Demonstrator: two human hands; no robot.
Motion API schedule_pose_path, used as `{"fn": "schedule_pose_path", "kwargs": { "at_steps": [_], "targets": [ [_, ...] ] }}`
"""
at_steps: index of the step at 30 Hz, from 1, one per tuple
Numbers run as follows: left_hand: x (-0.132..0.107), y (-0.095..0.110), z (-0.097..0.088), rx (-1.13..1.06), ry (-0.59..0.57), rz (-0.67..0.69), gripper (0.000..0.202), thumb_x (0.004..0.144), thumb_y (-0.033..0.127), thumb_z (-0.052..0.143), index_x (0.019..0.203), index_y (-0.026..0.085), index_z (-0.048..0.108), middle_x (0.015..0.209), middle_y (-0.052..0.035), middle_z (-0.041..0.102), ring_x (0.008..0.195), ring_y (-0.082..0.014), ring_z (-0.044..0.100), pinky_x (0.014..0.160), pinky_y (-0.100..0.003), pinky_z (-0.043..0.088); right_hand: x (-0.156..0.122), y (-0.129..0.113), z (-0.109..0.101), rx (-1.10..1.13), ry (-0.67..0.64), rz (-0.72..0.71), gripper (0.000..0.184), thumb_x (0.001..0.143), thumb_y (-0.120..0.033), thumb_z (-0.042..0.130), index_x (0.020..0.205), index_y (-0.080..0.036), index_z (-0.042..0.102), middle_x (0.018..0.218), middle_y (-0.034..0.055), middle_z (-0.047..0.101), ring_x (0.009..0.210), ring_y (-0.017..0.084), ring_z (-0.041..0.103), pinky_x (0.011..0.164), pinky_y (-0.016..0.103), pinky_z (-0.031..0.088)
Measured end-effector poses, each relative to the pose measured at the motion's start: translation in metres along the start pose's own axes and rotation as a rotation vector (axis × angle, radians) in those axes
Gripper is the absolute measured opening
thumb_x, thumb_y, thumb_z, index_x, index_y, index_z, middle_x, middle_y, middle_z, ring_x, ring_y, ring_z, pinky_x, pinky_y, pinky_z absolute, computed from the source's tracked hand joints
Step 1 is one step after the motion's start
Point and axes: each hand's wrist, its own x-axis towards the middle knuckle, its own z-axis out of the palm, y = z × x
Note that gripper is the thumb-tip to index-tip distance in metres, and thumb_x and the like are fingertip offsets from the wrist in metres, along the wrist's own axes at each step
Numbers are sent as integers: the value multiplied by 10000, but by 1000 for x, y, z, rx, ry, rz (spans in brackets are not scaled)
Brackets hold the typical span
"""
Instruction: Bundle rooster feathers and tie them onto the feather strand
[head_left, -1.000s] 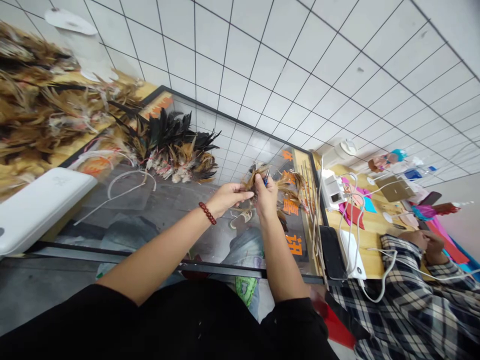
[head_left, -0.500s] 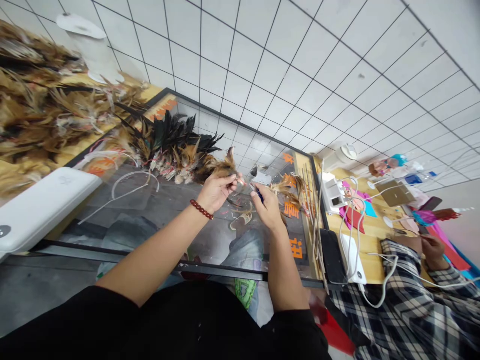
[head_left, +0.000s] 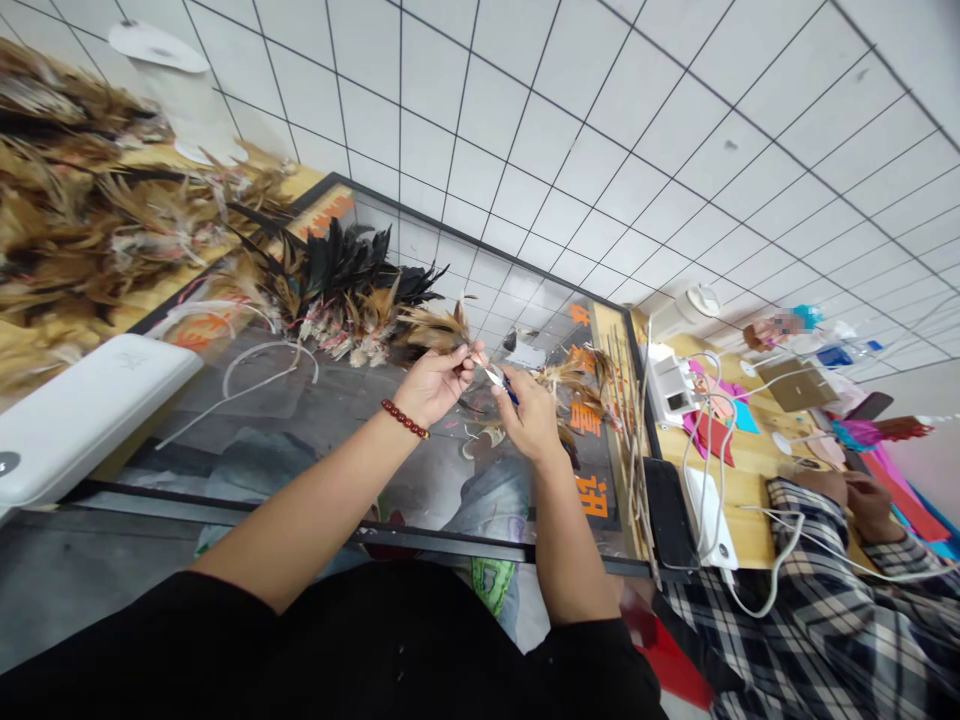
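My left hand (head_left: 437, 385), with a beaded bracelet at the wrist, pinches a brown feather (head_left: 450, 328) or small tuft by its pale base. The tuft's tips point up and away, close to the bundles behind it. In my right hand (head_left: 531, 412) is a small cutting tool (head_left: 496, 377) with a silver blade and a dark blue handle; its exact kind is hard to make out. The blade sits right beside the feather's base, and I cannot tell if they touch. Left of both hands lies a row of black and brown feather bundles (head_left: 345, 280) with pink-and-white bases.
Brown feathers (head_left: 67, 230) heap at the far left near a white mannequin head (head_left: 187, 100). A white box-shaped device (head_left: 97, 410) and a white strip (head_left: 270, 350) lie left. Rightward are loose feathers (head_left: 574, 375), thin sticks (head_left: 630, 430), a phone (head_left: 670, 515), and a co-worker's plaid sleeve (head_left: 806, 540).
My right hand has turned slightly, bringing the silver blade into clearer view at the feather's base. My left hand keeps its pinch almost in place. The co-worker's hands have shifted slightly.
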Motion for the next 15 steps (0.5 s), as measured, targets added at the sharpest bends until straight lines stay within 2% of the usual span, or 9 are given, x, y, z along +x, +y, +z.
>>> {"fn": "schedule_pose_path", "kwargs": {
  "at_steps": [4,7,15],
  "targets": [
    [1,-6,-3,17,0,1,89,785,23,627,730,63,684,806,-77,672,571,-38,549,492,-134,449,0,-1,2,2,2,11,399,975,-408,362,1220,-178,577,1030,105,678,957,222,618,831,317,445],
    [1,-8,-3,43,-4,-7,60,762,27,657,729,69,686,791,-75,681,569,-39,550,499,-138,455,0,0,3,-4,1,11,406,980,-422,339,1174,-164,585,1022,116,681,940,231,617,811,323,440],
    [0,-10,-2,37,-16,-8,95,795,9,602,759,60,674,775,-68,686,548,-44,556,493,-143,462,0,-1,9,-81,-9,2,385,990,-435,298,1071,-174,569,885,83,677,825,207,613,725,287,398]
  ]
}}
